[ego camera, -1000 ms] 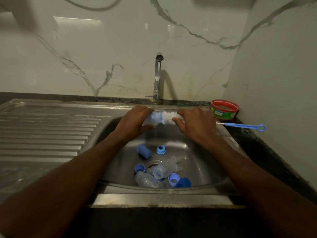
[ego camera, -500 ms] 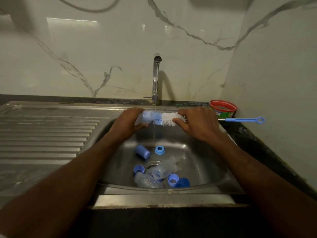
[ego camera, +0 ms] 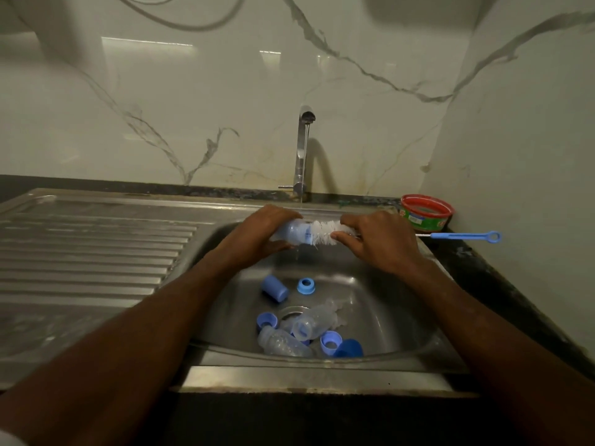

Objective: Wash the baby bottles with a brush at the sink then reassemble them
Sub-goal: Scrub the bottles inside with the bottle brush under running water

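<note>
Head cam: left hand (ego camera: 257, 235) grips 1 bottle (ego camera: 291, 232), right hand (ego camera: 376, 241) grips 1 brush (ego camera: 325, 232); 2 bottles (ego camera: 309, 323) in sink (ego camera: 402, 317).

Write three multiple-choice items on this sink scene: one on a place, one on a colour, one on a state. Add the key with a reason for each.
1. Where does the red-rimmed tub stand?
A. in the basin
B. on the counter in the right corner
C. on the drainboard

2. What colour is the brush handle?
A. blue
B. green
C. white

3. What is the state of the tap?
A. off
B. hidden
C. running

Key:
1 B, the tub sits by the right wall, behind the brush handle.
2 A, the looped handle that juts past the right hand is blue.
3 C, a thin stream falls onto the bottle in the grip of the left hand and drips into the sink.
</note>
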A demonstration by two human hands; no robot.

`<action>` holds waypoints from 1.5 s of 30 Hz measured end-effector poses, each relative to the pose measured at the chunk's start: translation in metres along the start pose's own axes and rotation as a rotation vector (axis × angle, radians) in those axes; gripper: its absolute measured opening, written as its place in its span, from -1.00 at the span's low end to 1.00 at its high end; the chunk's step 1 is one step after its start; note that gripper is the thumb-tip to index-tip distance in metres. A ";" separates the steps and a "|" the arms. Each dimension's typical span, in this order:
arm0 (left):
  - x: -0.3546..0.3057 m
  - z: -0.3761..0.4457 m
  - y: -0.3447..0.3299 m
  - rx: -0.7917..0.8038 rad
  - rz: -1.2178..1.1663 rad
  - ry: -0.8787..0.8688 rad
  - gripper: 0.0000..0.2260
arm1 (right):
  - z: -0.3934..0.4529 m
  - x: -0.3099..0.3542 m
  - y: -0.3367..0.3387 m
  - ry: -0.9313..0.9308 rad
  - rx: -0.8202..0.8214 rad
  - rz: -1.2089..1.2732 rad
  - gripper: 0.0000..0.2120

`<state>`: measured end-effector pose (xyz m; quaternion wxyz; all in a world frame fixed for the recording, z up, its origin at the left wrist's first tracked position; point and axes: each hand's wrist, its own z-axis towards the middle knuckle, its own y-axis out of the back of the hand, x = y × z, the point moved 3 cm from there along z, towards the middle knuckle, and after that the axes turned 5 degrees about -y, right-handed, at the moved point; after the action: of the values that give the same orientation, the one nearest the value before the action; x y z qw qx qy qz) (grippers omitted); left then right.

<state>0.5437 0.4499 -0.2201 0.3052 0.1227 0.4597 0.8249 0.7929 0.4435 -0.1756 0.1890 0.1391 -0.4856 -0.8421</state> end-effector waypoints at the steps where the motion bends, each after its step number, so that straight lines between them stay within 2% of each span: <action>1: 0.002 0.000 0.004 -0.025 0.015 0.001 -0.50 | 0.000 -0.005 0.002 0.026 0.005 0.017 -0.59; 4: 0.007 -0.002 0.009 -0.104 0.095 0.061 -0.54 | 0.004 -0.012 0.007 0.082 0.037 -0.039 -0.59; 9: 0.002 -0.001 -0.006 0.079 0.002 -0.034 -0.53 | -0.001 0.000 -0.008 0.045 0.073 -0.038 -0.59; 13: 0.023 -0.015 0.006 -0.117 -0.077 0.200 -0.52 | 0.002 -0.006 0.002 0.067 0.020 -0.010 -0.59; 14: 0.022 -0.013 0.006 -0.121 -0.079 0.209 -0.54 | 0.003 -0.005 0.004 0.076 0.013 -0.030 -0.58; 18: -0.002 0.002 -0.004 0.020 -0.003 0.000 -0.53 | 0.001 -0.001 -0.003 0.054 0.066 -0.030 -0.61; 20: 0.005 -0.001 0.002 -0.059 0.013 0.027 -0.51 | 0.001 -0.009 0.001 0.043 0.040 0.010 -0.63; 22: 0.016 -0.007 0.010 -0.182 0.000 0.164 -0.49 | 0.002 -0.014 0.006 0.046 -0.014 0.012 -0.63; 23: 0.018 -0.007 0.010 -0.185 0.001 0.187 -0.49 | 0.002 -0.013 0.008 0.046 -0.024 0.014 -0.64; 27: -0.002 0.001 -0.001 0.094 0.012 -0.020 -0.53 | -0.002 -0.002 -0.002 0.081 0.056 -0.027 -0.60; 28: -0.001 0.001 0.001 0.106 0.010 -0.010 -0.52 | -0.002 -0.004 -0.001 0.079 0.077 -0.016 -0.59; 30: 0.009 -0.004 0.005 0.055 -0.009 0.111 -0.52 | 0.000 -0.008 0.002 0.080 0.087 0.020 -0.58; 32: 0.013 -0.009 0.000 0.076 0.029 0.209 -0.50 | 0.001 -0.006 0.005 0.109 0.079 -0.031 -0.59; 34: 0.008 -0.005 -0.007 0.107 0.056 0.202 -0.48 | 0.000 0.001 0.000 0.099 0.071 -0.095 -0.58; 36: 0.001 0.001 -0.008 0.039 0.080 0.141 -0.48 | -0.001 0.003 -0.004 0.033 0.028 -0.076 -0.59; 38: 0.001 0.005 -0.007 -0.035 0.107 0.141 -0.42 | -0.001 0.002 -0.007 -0.011 -0.006 -0.030 -0.60; 40: 0.003 0.004 -0.014 -0.046 0.115 0.185 -0.32 | -0.002 0.006 -0.010 0.036 0.000 -0.027 -0.59; 42: 0.004 -0.001 -0.025 0.019 0.080 0.199 -0.18 | -0.002 0.013 -0.009 0.097 -0.017 -0.071 -0.58; 45: -0.002 -0.005 -0.032 0.124 -0.161 0.253 -0.05 | 0.002 0.011 -0.002 0.003 -0.037 -0.071 -0.64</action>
<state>0.5551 0.4577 -0.2494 0.3017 -0.0009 0.5530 0.7767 0.7824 0.4409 -0.1772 0.1623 0.1542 -0.4646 -0.8568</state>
